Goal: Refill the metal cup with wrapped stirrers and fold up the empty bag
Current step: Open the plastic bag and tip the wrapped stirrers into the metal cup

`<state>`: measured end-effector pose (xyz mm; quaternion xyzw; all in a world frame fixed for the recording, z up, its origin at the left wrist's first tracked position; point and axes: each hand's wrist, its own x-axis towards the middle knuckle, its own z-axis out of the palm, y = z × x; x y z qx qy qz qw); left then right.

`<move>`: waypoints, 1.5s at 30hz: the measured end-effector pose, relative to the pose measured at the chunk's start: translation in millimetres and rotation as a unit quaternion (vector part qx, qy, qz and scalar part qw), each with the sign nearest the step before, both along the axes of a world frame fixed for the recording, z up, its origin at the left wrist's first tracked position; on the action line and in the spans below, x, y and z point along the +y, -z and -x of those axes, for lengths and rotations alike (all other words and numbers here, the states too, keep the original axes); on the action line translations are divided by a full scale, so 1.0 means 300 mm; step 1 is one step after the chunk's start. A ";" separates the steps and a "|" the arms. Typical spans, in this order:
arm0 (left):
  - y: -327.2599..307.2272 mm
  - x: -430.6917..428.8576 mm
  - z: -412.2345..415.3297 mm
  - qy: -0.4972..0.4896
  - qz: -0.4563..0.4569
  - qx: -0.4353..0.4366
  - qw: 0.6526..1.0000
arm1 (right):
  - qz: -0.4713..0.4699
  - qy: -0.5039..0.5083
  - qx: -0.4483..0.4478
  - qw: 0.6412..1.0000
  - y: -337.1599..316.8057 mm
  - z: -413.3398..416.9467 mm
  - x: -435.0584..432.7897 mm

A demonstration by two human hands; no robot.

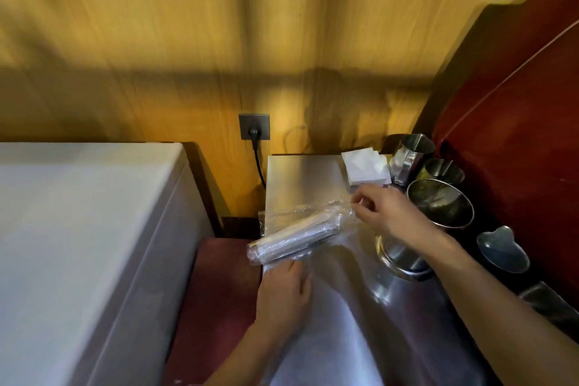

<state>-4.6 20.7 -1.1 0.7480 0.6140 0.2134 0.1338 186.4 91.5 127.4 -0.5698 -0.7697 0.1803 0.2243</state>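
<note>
A clear plastic bag holding a bundle of wrapped stirrers lies across the steel counter. My left hand rests at the bag's near edge with its fingers on the plastic. My right hand pinches the bag's open right end. A large metal cup stands just right of that hand, its inside dark and partly hidden by my wrist.
Two smaller metal cups and a stack of white napkins sit at the counter's back. A metal dish lies right. A white chest stands left. A plug and cable hang on the wooden wall.
</note>
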 end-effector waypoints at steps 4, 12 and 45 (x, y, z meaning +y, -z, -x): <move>-0.045 0.092 0.017 -0.025 -0.061 -0.003 0.998 | 0.052 -0.033 -0.095 0.994 0.164 0.110 0.055; -0.033 0.201 0.031 -0.034 -0.071 0.120 0.990 | -0.005 -0.121 -0.218 0.968 0.369 0.169 0.130; -0.013 0.050 0.016 0.040 -0.051 0.038 0.997 | 0.122 -0.061 -0.181 0.974 0.292 0.220 0.224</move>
